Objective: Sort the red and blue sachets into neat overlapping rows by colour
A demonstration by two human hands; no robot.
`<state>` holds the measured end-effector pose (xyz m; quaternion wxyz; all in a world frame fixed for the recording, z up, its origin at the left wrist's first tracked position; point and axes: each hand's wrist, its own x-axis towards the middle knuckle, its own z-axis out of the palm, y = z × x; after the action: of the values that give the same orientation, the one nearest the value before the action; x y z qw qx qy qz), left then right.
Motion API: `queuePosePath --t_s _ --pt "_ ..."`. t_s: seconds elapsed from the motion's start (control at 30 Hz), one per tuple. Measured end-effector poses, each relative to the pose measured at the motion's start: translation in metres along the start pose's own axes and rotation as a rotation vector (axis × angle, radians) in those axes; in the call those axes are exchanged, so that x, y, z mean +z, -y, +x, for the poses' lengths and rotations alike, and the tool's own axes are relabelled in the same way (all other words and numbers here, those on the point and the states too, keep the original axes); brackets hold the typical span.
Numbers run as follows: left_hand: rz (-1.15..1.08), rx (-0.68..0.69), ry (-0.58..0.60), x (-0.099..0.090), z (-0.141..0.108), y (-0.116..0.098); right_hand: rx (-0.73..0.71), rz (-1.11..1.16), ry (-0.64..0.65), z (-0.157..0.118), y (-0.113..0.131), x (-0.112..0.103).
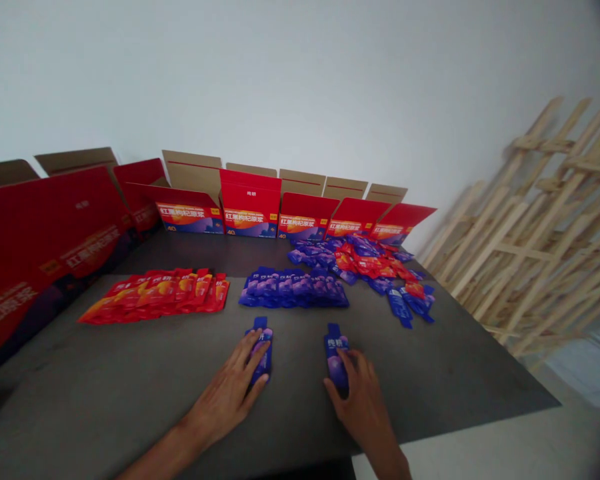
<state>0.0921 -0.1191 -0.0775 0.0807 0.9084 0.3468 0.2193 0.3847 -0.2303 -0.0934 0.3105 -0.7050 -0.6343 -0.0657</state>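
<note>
Left hand (225, 397), right hand (360, 400) on pouches (336, 360), 红果枸杞原浆 cartons (190, 218)

A left hand (224, 399) and a right hand (364, 400), two in all, sit at six o'clock on the dark table (80, 380), each on a single blue sachet: that's one blue sachet (263, 353) and one more blue sachet (337, 360). At twelve o'clock, five printed red cartons (250, 213) stand in a row, with about nine overlapping blue sachets (294, 290) before them. Around ten o'clock lie about nine overlapping red sachets (153, 300), and two larger red cartons (45, 247) stand at nine. One mixed sachet heap (355, 260), too tangled to count, sits at one o'clock, two loose blue sachets (399, 308) at two. Several wooden frames (530, 227) lean at three, too overlapped to number.
</note>
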Motion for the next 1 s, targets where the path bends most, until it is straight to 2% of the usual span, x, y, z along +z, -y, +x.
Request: queuePosePath --t_s 0.13,0.27,0.4,0.57,0.73,0.83,0.93,1.0 --pt "0.039 0.034 0.015 -0.002 -0.009 0.001 -0.056 0.146 -0.003 0.002 0.043 0.018" --pt "0.047 -0.015 -0.014 0.002 -0.008 0.002 -0.033 0.270 0.028 0.016 0.073 0.031" --pt "0.002 -0.028 -0.032 0.001 -0.008 0.004 -0.034 0.345 0.077 0.027 0.095 0.040" --pt "-0.018 -0.034 0.012 -0.003 -0.010 0.005 -0.034 0.391 0.109 0.028 0.111 0.047" --pt "-0.013 -0.056 0.008 0.001 -0.008 0.006 -0.012 0.368 0.225 0.027 0.115 0.045" --pt "0.001 -0.044 0.008 0.001 -0.007 0.006 -0.053 0.413 0.258 0.027 0.111 0.044" --pt "0.036 -0.022 0.006 -0.004 -0.006 0.004 -0.079 0.462 0.219 0.035 0.088 0.042" --pt "0.071 0.000 0.014 -0.009 -0.005 0.001 -0.029 0.426 0.128 0.045 0.057 0.036"
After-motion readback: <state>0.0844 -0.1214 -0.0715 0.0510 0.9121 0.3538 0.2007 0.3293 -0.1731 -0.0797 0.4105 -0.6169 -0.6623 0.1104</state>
